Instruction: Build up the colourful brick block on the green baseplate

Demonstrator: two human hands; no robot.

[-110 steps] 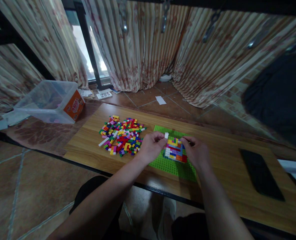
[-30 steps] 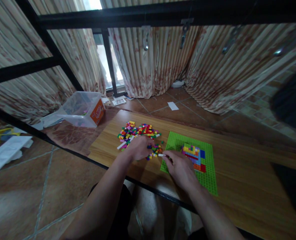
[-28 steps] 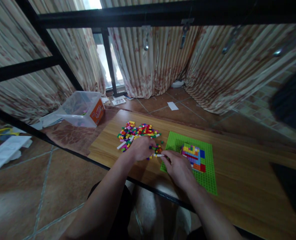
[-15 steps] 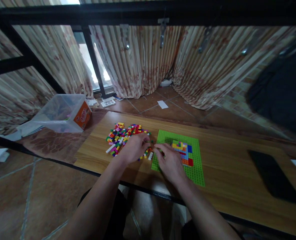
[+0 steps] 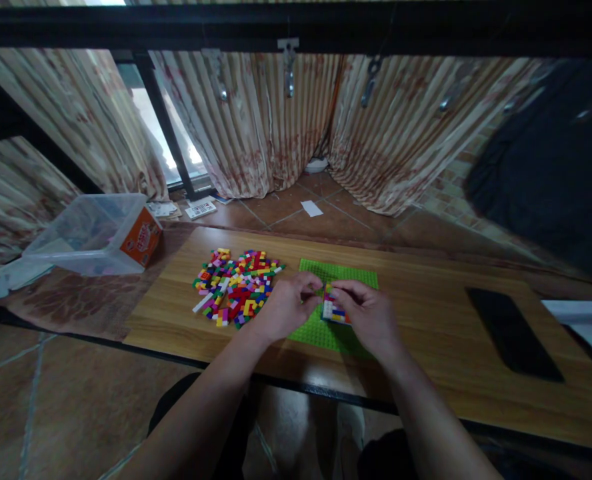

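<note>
On the wooden table lies a green studded baseplate (image 5: 321, 335). A low, multicoloured build of toy bricks (image 5: 332, 311) sits over it, partly covered by my right hand (image 5: 371, 313). The thumb and fingers of that hand are bent and closed at the build's top and right side. My left hand (image 5: 291, 303) is at the build's left, above the plate, its thumb and fingertips drawn together in a pinch. Whatever is between them is too small to make out. Left of this hand spreads a pile of loose toy bricks (image 5: 243, 283) in many colours.
A clear plastic box (image 5: 91, 233) with an orange label stands beyond the table's left end. A dark flat slab (image 5: 513, 333) lies on the table (image 5: 436, 333) at the right, with white papers (image 5: 583, 323) past it. Striped curtains (image 5: 256, 127) hang behind.
Both hands have moved from the edge of the brick pile to the build on the baseplate. The right hand now covers part of the build. The view has shifted slightly.
</note>
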